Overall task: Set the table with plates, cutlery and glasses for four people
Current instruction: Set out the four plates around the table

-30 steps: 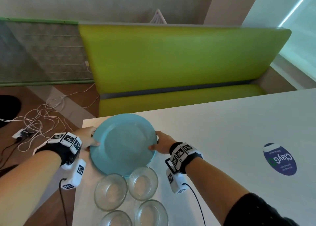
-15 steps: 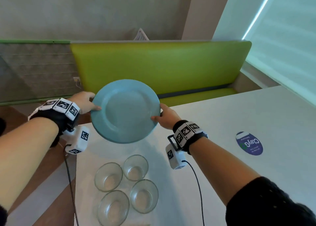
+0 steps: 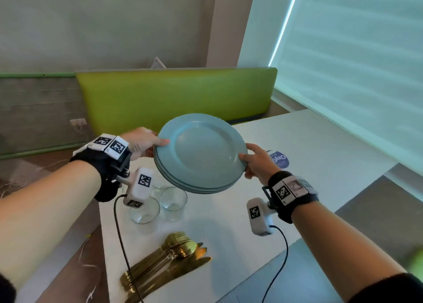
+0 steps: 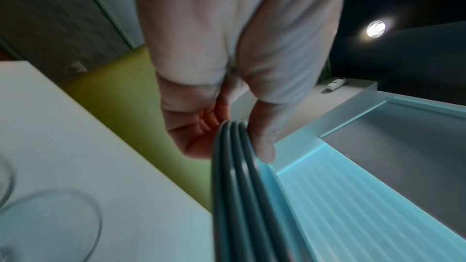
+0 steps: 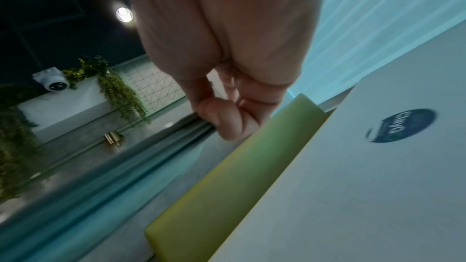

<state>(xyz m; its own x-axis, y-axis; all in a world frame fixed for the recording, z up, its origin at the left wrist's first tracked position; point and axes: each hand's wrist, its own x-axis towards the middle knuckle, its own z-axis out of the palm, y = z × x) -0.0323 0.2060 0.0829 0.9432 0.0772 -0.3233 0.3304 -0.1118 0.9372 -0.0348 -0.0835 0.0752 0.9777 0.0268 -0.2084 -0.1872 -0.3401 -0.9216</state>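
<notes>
1. The stack of plates (image 3: 201, 156) sits in mid-frame of the head view, held clear above the worktop (image 3: 309, 147) and tipped so its lower right edge hangs lowest. Level it before carrying it further; the left wrist view shows several rims lying loosely together, so a tilted stack could slide apart.
2. The left hand (image 3: 142, 142) grips the stack's left edge, thumb on top and fingers beneath. The right hand (image 3: 256, 163) pinches the right edge the same way. I judge that both grips should stay on until the stack rests somewhere.
3. The glasses (image 3: 160, 202) stand directly under the stack, in the lower middle of the frame. Carry the plates toward the right of the frame, over the bare worktop near the round blue sticker (image 3: 279, 159), not back down over the glass.
4. The gold cutlery (image 3: 164, 263) lies in a heap at the bottom of the frame, well apart from the plates; leave it until the plates are laid.
5. No place looks set yet, so the task seems barely begun.
</notes>
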